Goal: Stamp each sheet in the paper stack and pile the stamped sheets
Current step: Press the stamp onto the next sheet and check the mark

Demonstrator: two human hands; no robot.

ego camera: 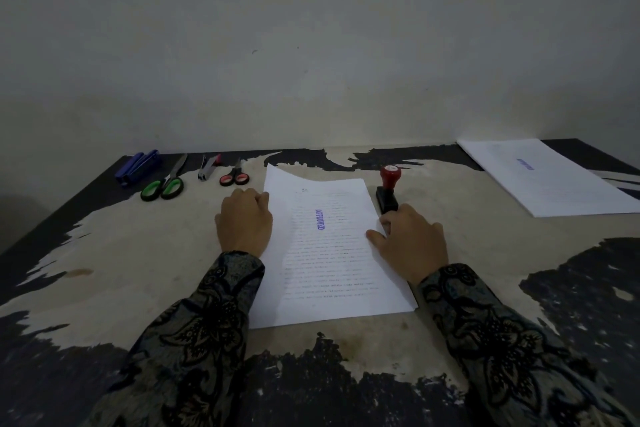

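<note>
The paper stack (332, 274) lies in the middle of the table, and its top sheet bears a blue "APPROVED" stamp mark (320, 220). My left hand (246, 222) grips the left edge of that top sheet with curled fingers, and the sheet's far left corner is lifted. My right hand (412, 241) pinches the sheet's right edge, thumb lying on the paper. The stamp (388, 189), red knob on a black base, stands upright just beyond my right hand, touching neither hand. A pile of stamped sheets (550, 177) sits at the far right.
Along the far left of the table lie a blue stapler (138, 166), green-handled scissors (164, 185), a staple remover (207, 168) and small red-handled scissors (235, 177). A wall rises right behind the table's far edge (346, 149).
</note>
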